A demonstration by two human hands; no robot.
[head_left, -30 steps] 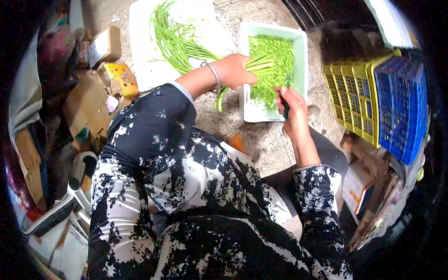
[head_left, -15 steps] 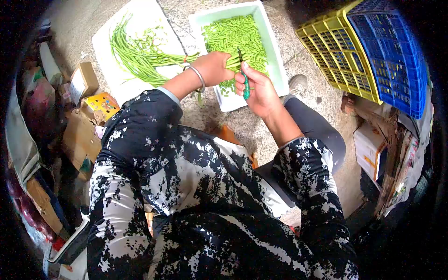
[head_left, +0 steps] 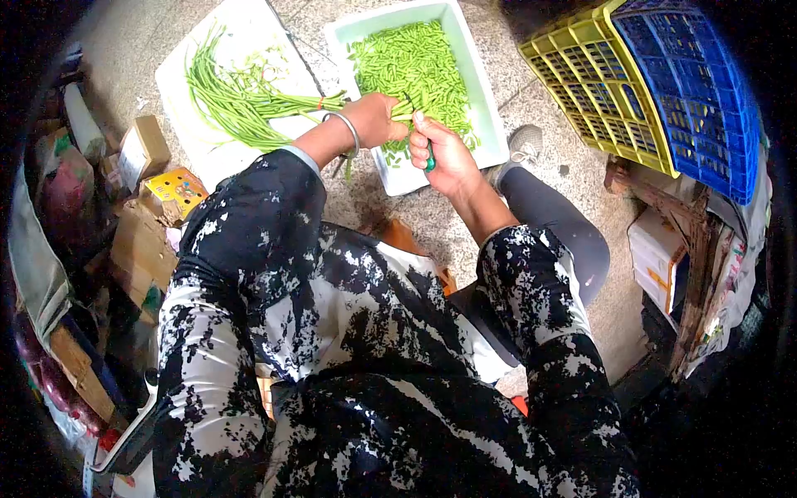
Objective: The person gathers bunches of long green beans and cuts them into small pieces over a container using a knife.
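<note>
The left hand (head_left: 375,119) clamps a bundle of long green beans (head_left: 249,104) lying crosswise, cut ends touching the right hand (head_left: 440,153), whose fingers grip a green-handled cutter (head_left: 429,158) over the white rectangular tray (head_left: 490,133).

Board (head_left: 207,50) left of tray (head_left: 490,124), crates (head_left: 656,75) right
</note>
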